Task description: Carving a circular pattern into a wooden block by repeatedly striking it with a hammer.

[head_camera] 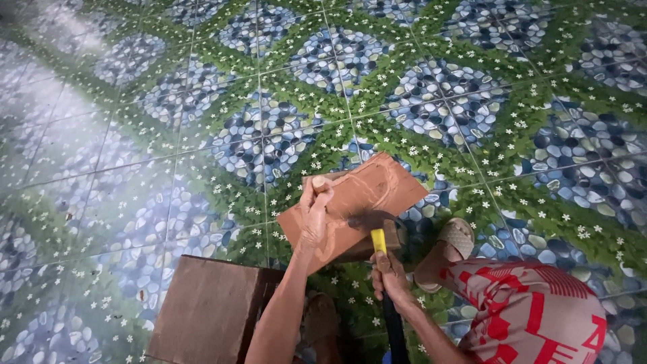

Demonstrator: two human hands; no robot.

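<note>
A right hand (389,275) wraps the hammer (379,237), its head touching the reddish board (357,202); the left hand (313,217) grips the board's near edge. Hammering appears under way; the next blow needs a steady board. A wooden block (209,310) lies left of the forearm.

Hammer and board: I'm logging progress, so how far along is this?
Done: nothing visibly finished. In hand: the left hand steadies the reddish-brown rectangular wooden board, thumb up; the right hand holds the yellow-and-black-handled claw hammer with its head over the board. Left: unclear; no nail is discernible.
</note>
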